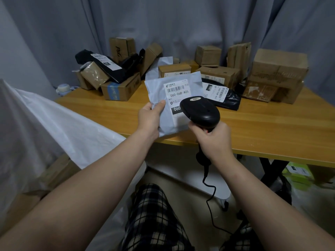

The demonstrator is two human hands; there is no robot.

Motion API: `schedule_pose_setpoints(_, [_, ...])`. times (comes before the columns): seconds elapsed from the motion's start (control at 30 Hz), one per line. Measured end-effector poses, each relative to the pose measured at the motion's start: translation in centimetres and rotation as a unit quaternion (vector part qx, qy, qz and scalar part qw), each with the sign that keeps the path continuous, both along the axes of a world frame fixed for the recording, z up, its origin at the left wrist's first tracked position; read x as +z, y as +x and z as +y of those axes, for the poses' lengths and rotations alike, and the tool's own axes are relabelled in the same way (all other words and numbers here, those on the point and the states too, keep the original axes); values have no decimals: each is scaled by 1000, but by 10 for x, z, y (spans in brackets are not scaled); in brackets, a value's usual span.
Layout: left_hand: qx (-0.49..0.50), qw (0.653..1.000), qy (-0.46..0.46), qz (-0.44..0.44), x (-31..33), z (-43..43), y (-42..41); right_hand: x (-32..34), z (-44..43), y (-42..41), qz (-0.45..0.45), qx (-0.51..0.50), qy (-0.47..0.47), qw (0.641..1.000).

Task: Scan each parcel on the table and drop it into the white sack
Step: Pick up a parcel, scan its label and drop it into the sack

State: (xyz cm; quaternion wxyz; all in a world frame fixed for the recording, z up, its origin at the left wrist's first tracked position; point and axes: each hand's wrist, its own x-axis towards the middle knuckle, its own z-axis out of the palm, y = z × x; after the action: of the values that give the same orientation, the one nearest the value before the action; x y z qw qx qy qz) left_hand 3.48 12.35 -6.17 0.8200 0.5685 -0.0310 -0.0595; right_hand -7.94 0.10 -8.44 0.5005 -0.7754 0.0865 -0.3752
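Observation:
My left hand [149, 119] grips the lower left edge of a pale grey mailer parcel [168, 122], held up above the front of the wooden table [262, 127] with its white barcode label facing me. A black corded barcode scanner [200, 110] is gripped by its handle in my right hand [213, 140], and its head covers the label's lower right part. The white sack [54, 124] stands open at my left, beside the table's edge.
Several cardboard boxes [279, 69] and black mailer bags [223, 96] crowd the back half of the table. Grey curtains hang behind. The scanner cable [210, 196] drops past my lap. Boxes lie on the floor at left and green packs at right.

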Motion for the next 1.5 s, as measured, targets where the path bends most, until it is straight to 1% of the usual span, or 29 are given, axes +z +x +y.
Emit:
schedule_pose_setpoints(0.1, [20, 999, -5, -31, 9, 22, -11, 12, 15, 1, -7, 47, 10, 999])
schedule_pose_setpoints(0.2, [52, 995, -12, -89, 22, 65, -23, 23, 44, 8, -17, 151, 21, 988])
schedule_pose_setpoints(0.27, [102, 982, 38, -154, 30, 106, -33, 26, 68, 14, -12, 216, -5, 976])
schedule_pose_setpoints(0.33, [168, 961, 98, -196, 35, 152, -41, 25, 95, 22, 9, 253, -30, 967])
schedule_pose_setpoints(0.43, [222, 943, 151, -196, 31, 215, -51, 15, 136, 37, 54, 272, -46, 960])
schedule_pose_setpoints(0.47, [242, 933, 183, -195, 27, 232, -53, 11, 149, 41, 69, 277, -48, 957])
schedule_pose_setpoints(0.53, [272, 900, 280, -193, 15, 262, -55, 3, 169, 48, 93, 284, -57, 953])
schedule_pose_setpoints(0.6, [268, 866, 383, -176, 1, 284, -55, -3, 185, 53, 114, 280, -67, 951])
schedule_pose_setpoints(0.7, [215, 807, 537, -121, -24, 306, -51, -16, 198, 59, 134, 270, -85, 950])
schedule_pose_setpoints(0.77, [148, 763, 624, -83, -43, 310, -45, -27, 202, 63, 150, 267, -85, 948])
schedule_pose_setpoints(0.8, [117, 749, 648, -72, -51, 307, -41, -32, 202, 64, 164, 261, -83, 948])
schedule_pose_setpoints(0.83, [95, 744, 658, -66, -58, 302, -37, -36, 201, 65, 177, 254, -78, 947])
schedule_pose_setpoints(0.9, [84, 745, 657, -77, -66, 288, -29, -41, 196, 67, 196, 237, -69, 949])
schedule_pose_setpoints(0.97, [78, 746, 652, -109, -61, 268, -21, -40, 186, 68, 207, 220, -49, 952])
schedule_pose_setpoints(1.07, [48, 753, 635, -169, -44, 229, -9, -27, 156, 71, 202, 190, 13, 961])
schedule_pose_setpoints(1.17, [27, 759, 613, -218, -29, 183, 5, -7, 108, 72, 185, 142, 69, 970])
schedule_pose_setpoints(1.23, [10, 758, 603, -247, -20, 148, 13, 6, 69, 68, 178, 112, 122, 970])
schedule_pose_setpoints(1.3, [-16, 753, 599, -272, -13, 110, 19, 15, 27, 61, 176, 64, 199, 962])
schedule_pose_setpoints(1.37, [-54, 744, 597, -295, -11, 70, 26, 18, -15, 51, 169, 8, 274, 947])
schedule_pose_setpoints(1.43, [-87, 728, 599, -321, -11, 28, 31, 18, -54, 41, 164, -28, 333, 928])
schedule_pose_setpoints(1.5, [-100, 714, 604, -341, -10, -13, 37, 18, -87, 30, 156, -46, 376, 912])
